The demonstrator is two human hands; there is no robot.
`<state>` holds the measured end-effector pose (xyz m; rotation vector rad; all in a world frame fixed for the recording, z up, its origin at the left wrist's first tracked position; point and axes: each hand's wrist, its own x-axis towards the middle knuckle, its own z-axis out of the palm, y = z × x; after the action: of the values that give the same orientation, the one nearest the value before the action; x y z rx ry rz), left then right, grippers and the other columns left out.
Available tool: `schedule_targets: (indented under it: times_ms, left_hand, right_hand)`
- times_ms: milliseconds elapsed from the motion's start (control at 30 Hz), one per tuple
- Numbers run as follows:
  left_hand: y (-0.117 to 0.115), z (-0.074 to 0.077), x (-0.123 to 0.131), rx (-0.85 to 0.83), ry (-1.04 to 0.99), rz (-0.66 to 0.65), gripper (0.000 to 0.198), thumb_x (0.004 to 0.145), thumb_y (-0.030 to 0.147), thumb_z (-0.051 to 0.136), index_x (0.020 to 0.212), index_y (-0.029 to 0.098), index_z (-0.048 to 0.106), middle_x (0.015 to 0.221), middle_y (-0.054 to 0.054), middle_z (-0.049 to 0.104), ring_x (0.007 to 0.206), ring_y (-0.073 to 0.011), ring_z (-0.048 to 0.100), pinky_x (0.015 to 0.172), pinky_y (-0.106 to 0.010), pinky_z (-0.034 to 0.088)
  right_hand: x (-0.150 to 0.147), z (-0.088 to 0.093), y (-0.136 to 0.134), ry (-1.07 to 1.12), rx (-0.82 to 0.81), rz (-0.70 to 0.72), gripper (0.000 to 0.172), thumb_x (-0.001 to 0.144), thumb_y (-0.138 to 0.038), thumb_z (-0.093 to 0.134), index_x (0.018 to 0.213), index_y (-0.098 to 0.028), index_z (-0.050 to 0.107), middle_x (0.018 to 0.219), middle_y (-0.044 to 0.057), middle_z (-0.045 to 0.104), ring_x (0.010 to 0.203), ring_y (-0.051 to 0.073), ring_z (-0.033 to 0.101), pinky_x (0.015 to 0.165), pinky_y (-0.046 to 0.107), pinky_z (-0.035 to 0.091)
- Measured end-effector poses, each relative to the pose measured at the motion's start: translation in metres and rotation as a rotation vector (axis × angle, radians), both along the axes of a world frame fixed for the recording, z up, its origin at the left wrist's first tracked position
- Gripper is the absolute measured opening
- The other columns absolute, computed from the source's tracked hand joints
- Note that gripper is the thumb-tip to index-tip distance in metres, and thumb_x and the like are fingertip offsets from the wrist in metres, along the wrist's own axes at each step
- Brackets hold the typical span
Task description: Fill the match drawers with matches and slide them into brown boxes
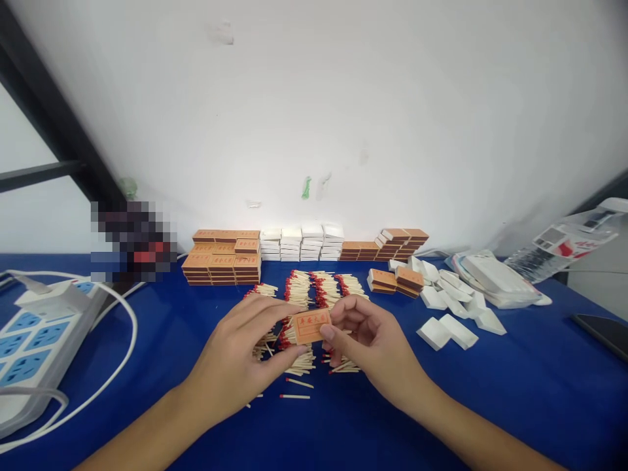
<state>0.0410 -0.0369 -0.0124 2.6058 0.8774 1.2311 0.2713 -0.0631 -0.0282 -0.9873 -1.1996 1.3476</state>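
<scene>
Loose matches [297,396] lie nearest on the blue table [392,432]. Just beyond, the right hand [380,347] is clamped on a box [311,324], its thumb on the printed face near the lower right corner and its fingers behind. The left hand [240,347] curves about the box's left end, thumb and fingers apart; whether they press on it cannot be told. The box is held up in front of rows of matches [297,288]. The step in hand is judged to be the handling of this single box between both hands; the next move seems to call for a light, steady pinch, clear of the matches. Farther right lie white trays [455,285] and a small group of boxes [396,278]. At the back, brown stacks [223,265] flank a white stack [301,245] along the wall [314,98].
</scene>
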Motion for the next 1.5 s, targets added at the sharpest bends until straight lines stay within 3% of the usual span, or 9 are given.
schedule_targets:
  times_ms: [533,800,967,1133,1500]
  left_hand:
    - [-0.001,-0.004,0.004,-0.009,-0.098,-0.059,0.035,0.09,0.022,0.082,0.123,0.018,0.071,0.107,-0.008,0.077,0.096,-0.02,0.072,0.089,-0.035,0.06]
    - [0.004,-0.006,-0.005,0.02,0.002,0.037,0.044,0.091,0.04,0.081,0.128,0.019,0.068,0.116,-0.007,0.078,0.104,-0.0219,0.074,0.097,-0.036,0.059]
    - [0.009,-0.003,-0.01,-0.011,-0.006,0.08,0.038,0.09,0.041,0.082,0.12,0.02,0.069,0.113,-0.005,0.077,0.103,-0.0195,0.074,0.093,-0.031,0.059]
    - [0.014,0.002,-0.015,-0.061,-0.02,0.143,0.038,0.09,0.04,0.082,0.12,0.021,0.069,0.117,-0.006,0.076,0.108,-0.0216,0.072,0.095,-0.034,0.058]
    - [0.008,-0.005,-0.01,-0.015,0.013,0.038,0.034,0.093,0.038,0.079,0.119,0.019,0.069,0.108,-0.007,0.075,0.101,-0.0211,0.07,0.093,-0.036,0.059]
  right_hand:
    - [-0.003,0.005,-0.008,-0.047,0.015,0.095,0.028,0.081,-0.045,0.088,0.096,-0.025,0.075,0.089,0.003,0.071,0.076,0.017,0.064,0.059,0.027,0.061]
    - [0.003,0.008,-0.004,-0.081,-0.034,-0.02,0.038,0.083,-0.055,0.084,0.083,-0.02,0.067,0.072,0.001,0.068,0.059,0.013,0.062,0.052,0.026,0.06]
    - [0.014,0.012,0.002,-0.131,0.016,-0.114,0.039,0.087,-0.056,0.079,0.082,-0.02,0.065,0.065,0.0,0.067,0.052,0.012,0.06,0.049,0.024,0.054]
    - [0.028,0.007,0.014,-0.203,0.054,-0.228,0.039,0.087,-0.056,0.079,0.084,-0.02,0.065,0.069,-0.001,0.066,0.049,0.011,0.058,0.048,0.023,0.05]
    - [0.06,0.007,0.046,-0.233,0.151,-0.429,0.055,0.078,-0.062,0.085,0.106,-0.023,0.059,0.069,-0.002,0.068,0.053,0.016,0.063,0.038,0.024,0.051]
